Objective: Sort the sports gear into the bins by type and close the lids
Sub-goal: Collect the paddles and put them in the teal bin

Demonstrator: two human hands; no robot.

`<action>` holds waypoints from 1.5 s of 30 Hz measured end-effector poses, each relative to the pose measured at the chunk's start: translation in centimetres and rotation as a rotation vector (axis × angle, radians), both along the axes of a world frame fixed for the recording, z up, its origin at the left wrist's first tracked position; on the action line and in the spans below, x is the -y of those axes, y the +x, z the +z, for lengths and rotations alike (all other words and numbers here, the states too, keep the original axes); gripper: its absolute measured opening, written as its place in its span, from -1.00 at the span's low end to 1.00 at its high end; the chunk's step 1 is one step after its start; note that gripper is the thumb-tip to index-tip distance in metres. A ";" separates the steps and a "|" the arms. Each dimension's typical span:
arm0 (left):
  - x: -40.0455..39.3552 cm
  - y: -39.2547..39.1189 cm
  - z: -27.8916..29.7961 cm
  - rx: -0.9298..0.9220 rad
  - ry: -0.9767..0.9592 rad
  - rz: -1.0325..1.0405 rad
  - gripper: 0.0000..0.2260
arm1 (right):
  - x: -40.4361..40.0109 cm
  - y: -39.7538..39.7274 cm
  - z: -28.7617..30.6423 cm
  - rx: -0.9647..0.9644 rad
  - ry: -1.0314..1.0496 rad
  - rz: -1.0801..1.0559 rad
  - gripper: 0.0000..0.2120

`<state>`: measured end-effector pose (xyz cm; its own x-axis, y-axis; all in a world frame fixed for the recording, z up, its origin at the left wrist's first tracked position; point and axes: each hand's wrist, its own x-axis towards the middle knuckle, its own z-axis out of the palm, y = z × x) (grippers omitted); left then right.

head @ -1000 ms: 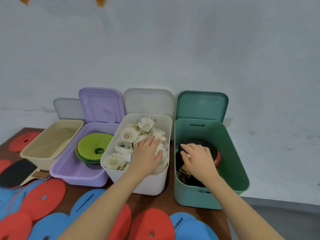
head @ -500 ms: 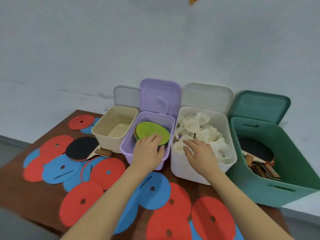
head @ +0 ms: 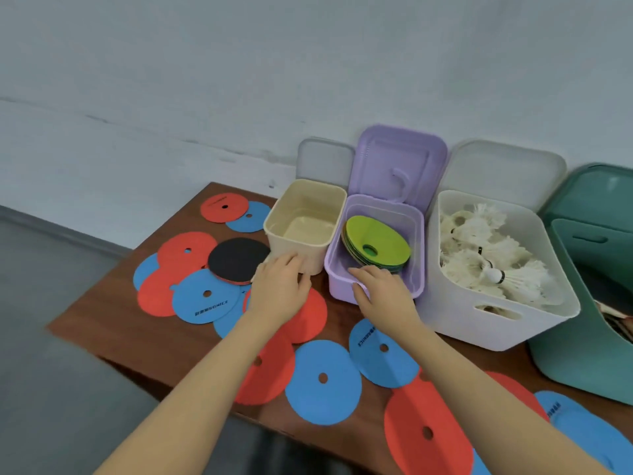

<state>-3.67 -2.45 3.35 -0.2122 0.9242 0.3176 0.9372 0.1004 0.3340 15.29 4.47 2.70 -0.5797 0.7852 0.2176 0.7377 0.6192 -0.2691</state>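
Here, mid-frame, the left hand [head: 279, 289] lies relaxed, fingers loose, beside the black paddle [head: 238, 260], while the right hand [head: 383, 293] rests straight-fingered on the purple bin [head: 373, 293] of green discs [head: 376, 243].

Both hands moved leftward — left hand [head: 279, 289] beside the paddle [head: 238, 260], right hand [head: 385, 291] at the purple bin [head: 373, 296].

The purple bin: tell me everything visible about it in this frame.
The purple bin is a glossy lilac plastic box with rounded corners. Its hinged lid stands open, upright against the wall. Inside, a stack of flat discs leans tilted, a green disc with a small hole on top. The bin sits on the brown table between the cream bin and the white bin. The right hand rests on its front rim.
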 end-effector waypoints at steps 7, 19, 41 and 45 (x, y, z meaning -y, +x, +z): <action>-0.5 -4.8 -1.5 -0.010 -0.064 0.131 -0.70 | -2.5 -6.5 -1.9 -0.016 -0.023 0.182 -0.66; -3.6 -13.3 -6.3 0.030 -0.337 0.246 -0.58 | -5.1 -14.3 -7.7 0.080 -0.308 0.113 -0.47; -8.4 -26.0 -14.6 0.201 -0.515 -0.039 -0.47 | -1.9 -22.7 -13.7 -0.195 -0.489 -0.334 -0.47; -6.2 -26.0 -14.8 0.148 -0.416 -0.146 -0.43 | 2.1 -23.5 -13.7 -0.275 -0.294 -0.465 -0.60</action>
